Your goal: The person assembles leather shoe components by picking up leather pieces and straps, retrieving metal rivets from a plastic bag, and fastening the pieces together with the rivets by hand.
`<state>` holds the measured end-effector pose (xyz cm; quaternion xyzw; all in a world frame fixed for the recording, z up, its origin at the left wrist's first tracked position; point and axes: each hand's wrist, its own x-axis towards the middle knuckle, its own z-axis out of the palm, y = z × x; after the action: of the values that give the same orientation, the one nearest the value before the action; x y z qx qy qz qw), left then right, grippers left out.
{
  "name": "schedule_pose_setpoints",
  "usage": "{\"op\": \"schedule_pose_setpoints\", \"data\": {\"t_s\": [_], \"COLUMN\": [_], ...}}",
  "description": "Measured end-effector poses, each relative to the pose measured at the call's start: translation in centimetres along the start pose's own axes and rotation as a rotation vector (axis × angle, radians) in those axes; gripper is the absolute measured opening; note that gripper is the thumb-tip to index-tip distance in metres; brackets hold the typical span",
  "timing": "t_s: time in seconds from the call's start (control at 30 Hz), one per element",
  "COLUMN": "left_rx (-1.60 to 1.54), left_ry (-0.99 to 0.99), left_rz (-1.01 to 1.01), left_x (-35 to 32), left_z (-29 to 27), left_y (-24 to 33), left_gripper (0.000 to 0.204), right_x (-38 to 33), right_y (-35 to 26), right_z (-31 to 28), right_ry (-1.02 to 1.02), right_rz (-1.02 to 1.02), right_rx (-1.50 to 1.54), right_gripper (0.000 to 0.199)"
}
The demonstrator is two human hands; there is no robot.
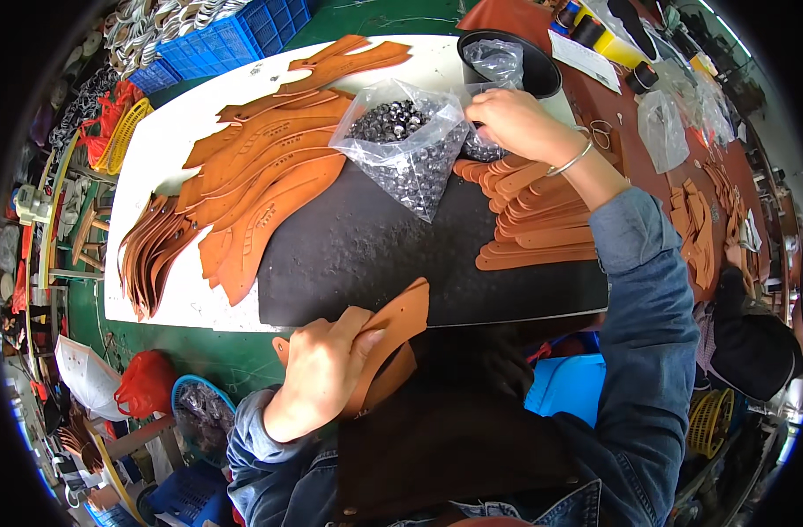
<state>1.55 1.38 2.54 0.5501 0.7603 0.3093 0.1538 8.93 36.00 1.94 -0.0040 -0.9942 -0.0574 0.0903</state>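
Observation:
My left hand [318, 373] is closed around a tan leather strap piece [401, 321] with a small hole near its top end, held in front of my body below the table edge. Across the table, my right hand [520, 123] is over a second clear plastic bag [485, 147] of small metal fasteners. Its fingertips are bent together, and what they pinch is hidden. Beside it stands an opened clear bag [406, 171] full of shiny, dark metal fasteners. Under my right wrist lies a stack of tan leather straps [542, 220].
Wider leather pieces [270, 167] overlap on the white tabletop [155, 167] at the left, beside a black mat [357, 246]. A black bucket [546, 81] stands at the far right. Blue crates [217, 44] sit beyond the table. Another person [752, 342] is at the right.

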Motion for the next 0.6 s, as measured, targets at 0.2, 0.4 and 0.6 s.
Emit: {"op": "schedule_pose_setpoints", "data": {"t_s": [0.2, 0.4, 0.6], "left_rx": [-0.112, -0.185, -0.263], "left_ry": [-0.016, -0.011, 0.075], "left_rz": [-0.124, -0.167, -0.187], "left_x": [0.3, 0.8, 0.9], "left_z": [0.2, 0.0, 0.0], "left_y": [-0.8, -0.6, -0.2], "left_gripper": [0.014, 0.014, 0.012], "right_x": [0.8, 0.4, -0.1], "right_y": [0.8, 1.5, -4.2], "right_z": [0.7, 0.7, -3.1], "right_ry": [0.057, 0.201, 0.12], "right_rz": [0.119, 0.196, 0.359], "right_rx": [0.039, 0.191, 0.942], "right_gripper": [0.011, 0.013, 0.007]}}
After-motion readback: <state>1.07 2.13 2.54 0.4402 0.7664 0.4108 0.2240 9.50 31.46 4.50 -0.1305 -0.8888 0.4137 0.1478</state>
